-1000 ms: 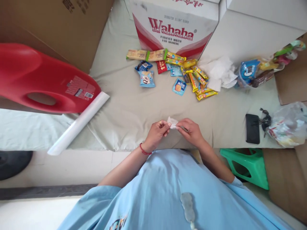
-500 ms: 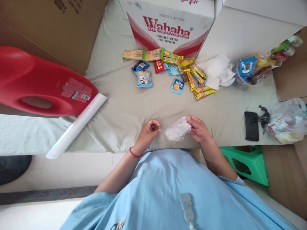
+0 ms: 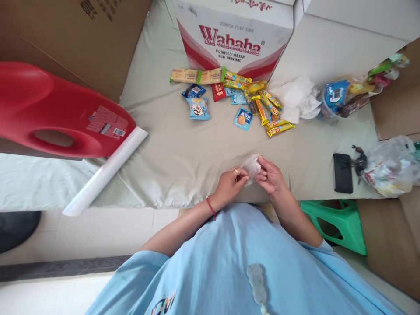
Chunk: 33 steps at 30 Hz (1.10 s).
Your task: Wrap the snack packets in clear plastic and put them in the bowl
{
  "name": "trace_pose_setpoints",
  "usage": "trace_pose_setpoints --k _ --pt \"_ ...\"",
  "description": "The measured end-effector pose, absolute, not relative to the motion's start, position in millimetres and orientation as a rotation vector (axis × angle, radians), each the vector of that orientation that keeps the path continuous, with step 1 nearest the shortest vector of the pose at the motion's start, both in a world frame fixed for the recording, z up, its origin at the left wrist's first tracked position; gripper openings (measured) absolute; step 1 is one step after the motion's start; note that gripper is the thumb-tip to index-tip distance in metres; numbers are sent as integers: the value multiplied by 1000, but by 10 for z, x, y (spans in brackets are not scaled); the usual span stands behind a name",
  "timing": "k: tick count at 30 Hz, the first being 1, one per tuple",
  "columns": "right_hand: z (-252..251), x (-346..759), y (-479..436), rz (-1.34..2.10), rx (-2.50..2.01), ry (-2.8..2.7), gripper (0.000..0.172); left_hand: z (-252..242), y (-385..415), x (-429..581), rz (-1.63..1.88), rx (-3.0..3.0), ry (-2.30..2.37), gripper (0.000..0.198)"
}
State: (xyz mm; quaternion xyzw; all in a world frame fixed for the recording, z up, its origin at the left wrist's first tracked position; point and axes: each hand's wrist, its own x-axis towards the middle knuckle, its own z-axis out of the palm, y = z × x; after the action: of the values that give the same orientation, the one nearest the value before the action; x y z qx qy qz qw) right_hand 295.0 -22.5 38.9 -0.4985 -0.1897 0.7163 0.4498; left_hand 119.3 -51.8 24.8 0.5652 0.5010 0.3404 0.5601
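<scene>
A small, crumpled clear plastic bag [image 3: 251,166] is held up between my two hands, just above the near part of the cloth-covered table. My right hand [image 3: 271,176] grips its right side between thumb and fingers. At its lower left edge, my left hand [image 3: 230,187] has thumb and fingers pinched together on the plastic. Beyond the hands lie several small snack packs: a light blue pack [image 3: 198,109], a blue-and-white sachet [image 3: 243,118], a red pack [image 3: 218,91] and yellow-wrapped sticks [image 3: 269,105].
A Wahaba-style white-and-red carton marked Wahaha [image 3: 234,41] stands behind the snacks. To the left are a red jug [image 3: 65,113] and a white roll [image 3: 106,173]. A phone [image 3: 343,173], a filled plastic bag [image 3: 390,166] and a green stool [image 3: 337,221] are on the right.
My left hand has moved right and closed on the edge of the plastic bag. The bag looks more bunched up and sits slightly higher in my right hand.
</scene>
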Motion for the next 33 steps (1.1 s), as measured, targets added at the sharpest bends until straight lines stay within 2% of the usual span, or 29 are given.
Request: trace_pose_setpoints --k 6,8,11,15,20,26,29,33 --pt "304 2941 -362 1562 -1342 -906 51 253 -476 1091 843 1034 1133 25" --pt "261 2952 -376 1539 -1407 -1015 46 271 -468 1040 882 973 1098 23" --pt "235 3023 -344 1536 -1441 -951 34 271 -451 910 974 762 1069 19" --pt "266 3160 -268 1531 -1474 -826 35 253 -433 699 997 444 1011 23" --pt "297 3174 -237 1473 -1528 -950 32 213 -451 657 1002 383 1035 32" --pt "399 3152 -210 1454 -1595 -1239 27 190 -427 654 1035 405 1071 26" --pt "490 3205 -179 1585 -1565 -1224 31 235 -437 553 1035 463 1022 39" --pt "643 3304 -84 1674 -1497 -1043 35 297 -503 469 910 856 1086 68"
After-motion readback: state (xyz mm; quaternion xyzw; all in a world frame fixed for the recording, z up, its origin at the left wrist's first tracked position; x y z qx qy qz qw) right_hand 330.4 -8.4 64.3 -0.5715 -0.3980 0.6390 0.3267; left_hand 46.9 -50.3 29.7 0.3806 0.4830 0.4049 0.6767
